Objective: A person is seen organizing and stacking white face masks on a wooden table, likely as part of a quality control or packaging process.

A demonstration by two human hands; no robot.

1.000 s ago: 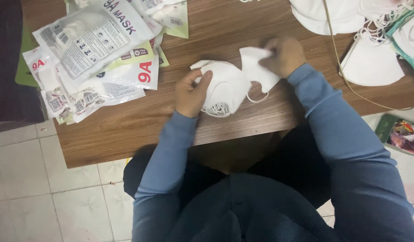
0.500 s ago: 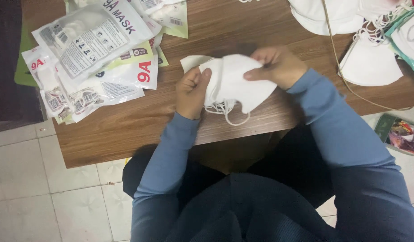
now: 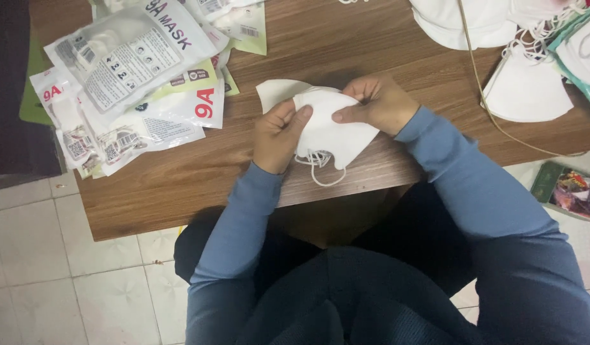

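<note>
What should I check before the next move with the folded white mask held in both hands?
1. Left hand grips the folded white mask: ok.
2. Right hand pinches the mask's top edge: ok.
3. Mask halves folded together flat: ok.
4. Ear loops hang free below, over the wooden table: ok; whether they are tangled, cannot tell.
5. Empty packets lie apart to the left: ok.
6. Loose white masks and thin cord lie apart to the right: ok.

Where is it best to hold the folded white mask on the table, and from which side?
Probably the folded white mask by its upper folded edge, from both sides, as the left hand and right hand do; the ear loops hang loose below.
</note>
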